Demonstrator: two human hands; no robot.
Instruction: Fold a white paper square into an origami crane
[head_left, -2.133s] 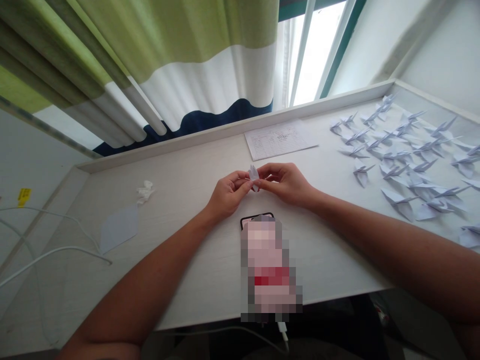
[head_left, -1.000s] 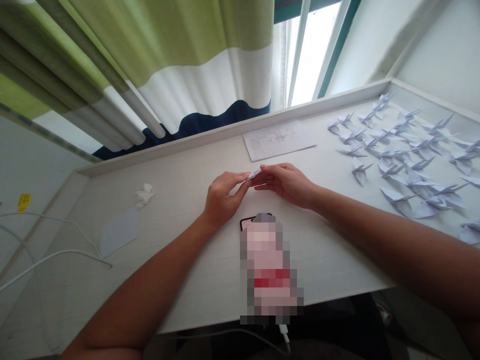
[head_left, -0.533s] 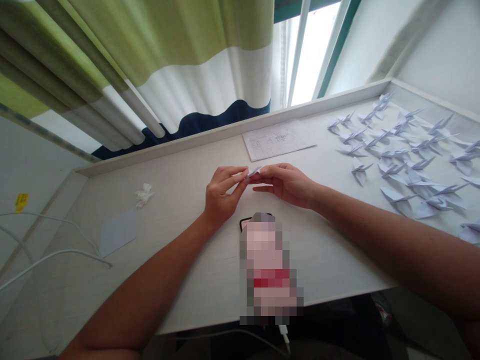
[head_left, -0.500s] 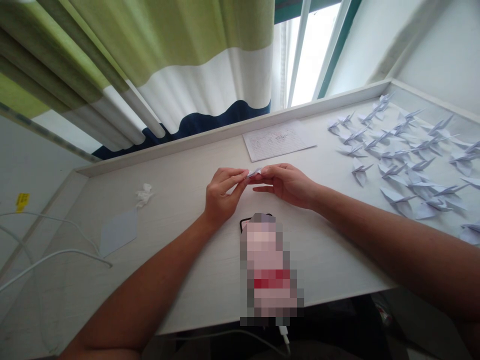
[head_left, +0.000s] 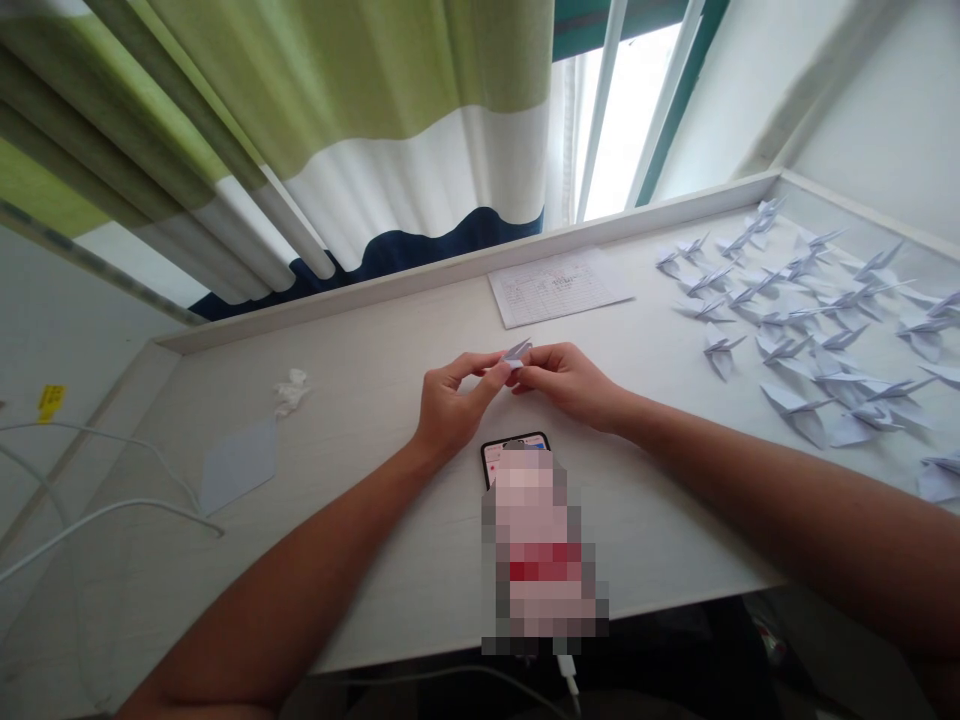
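Observation:
Between my two hands, above the middle of the white table (head_left: 360,400), is a small piece of folded white paper (head_left: 517,352) with pointed tips sticking up. My left hand (head_left: 457,400) pinches it from the left with thumb and forefinger. From the right, my right hand (head_left: 566,380) closes its fingertips on the paper's other side; the fingers partly cover it. Just below the hands lies a phone (head_left: 517,442), its screen lit and mostly blurred out by blocks. Many folded paper cranes (head_left: 784,345) are spread over the table's right side.
Behind my hands lies a printed sheet (head_left: 559,287). A crumpled tissue (head_left: 291,390) and a square of white paper (head_left: 238,463) rest on the left, near white cables (head_left: 112,505). A raised rim (head_left: 420,272) runs along the back, below a striped curtain (head_left: 420,120).
The folded paper has turned so its points stand up more. My right fingers have curled in closer around it, and my left thumb has moved up onto it.

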